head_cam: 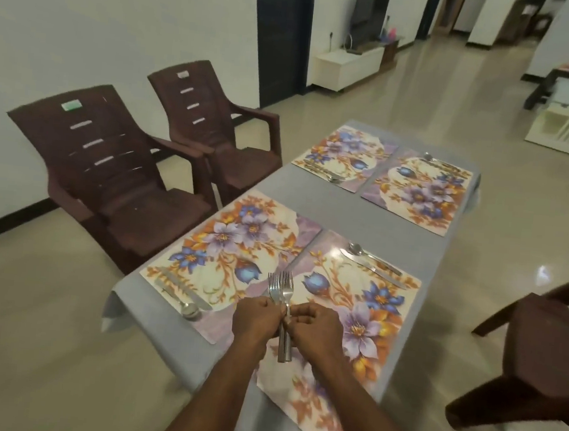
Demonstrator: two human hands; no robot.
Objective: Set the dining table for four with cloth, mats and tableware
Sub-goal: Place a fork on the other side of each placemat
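Observation:
A grey cloth covers the narrow table. On it lie floral placemats: near left, near right, far left, far right. Each mat carries a knife and spoon, such as the pair at the near left and the pair at the near right. My left hand and my right hand meet over the seam of the near mats. Both grip a bunch of steel forks, tines pointing away from me, handles hanging below my fingers.
Two brown plastic chairs stand left of the table. Another brown chair is close on the right. Glossy tiled floor surrounds the table. A dark door, a TV on a white cabinet and a low table sit farther back.

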